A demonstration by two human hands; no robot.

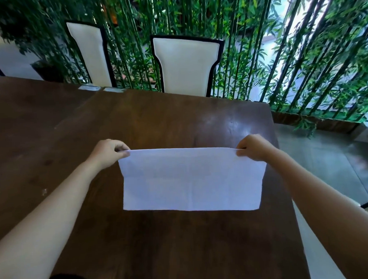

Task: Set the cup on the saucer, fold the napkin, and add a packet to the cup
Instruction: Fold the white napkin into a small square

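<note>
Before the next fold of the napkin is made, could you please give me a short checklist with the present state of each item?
1. Left hand pinches the napkin at its far left corner: ok.
2. Right hand pinches the far right corner: ok.
3. Far edge taut and level between the hands: ok.
4. Table beyond the napkin bare for laying it down: ok.
5. Cup, saucer and packet in view: not ok, none visible.
6. Napkin already lying flat on the table: cannot tell.

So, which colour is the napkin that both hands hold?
Plain white, no pattern: napkin, head view.
</note>
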